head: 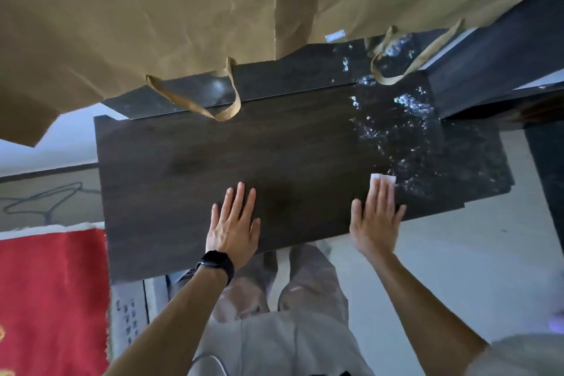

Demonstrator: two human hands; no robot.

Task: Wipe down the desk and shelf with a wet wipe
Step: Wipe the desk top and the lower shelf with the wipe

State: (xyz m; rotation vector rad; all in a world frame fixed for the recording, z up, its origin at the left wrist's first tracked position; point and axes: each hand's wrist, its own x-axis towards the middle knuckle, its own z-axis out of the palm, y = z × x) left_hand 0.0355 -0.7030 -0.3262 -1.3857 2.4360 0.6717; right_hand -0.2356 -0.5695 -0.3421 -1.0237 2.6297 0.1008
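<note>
Pressing down with straight fingers, the right hand (377, 220) pins the wet wipe (383, 179) to the table (183, 162) at centre right of the frame. The left hand (233, 223) lies flat and empty, well apart from it. Wet streaks (396, 131) cover the right portion only. The left portion looks dry, so wiping is judged partly done. Paper bags (152, 9) overhang the upper edge.

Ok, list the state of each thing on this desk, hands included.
desk: right part wet and glistening, the rest looks dry.
left hand: flat on the desk, fingers spread, holding nothing.
right hand: fingers straight, pressing down.
wet wipe: flat on the desk, pinned under the right hand's fingers.
paper bags: at the far edge, handles drooping onto the desk.
</note>
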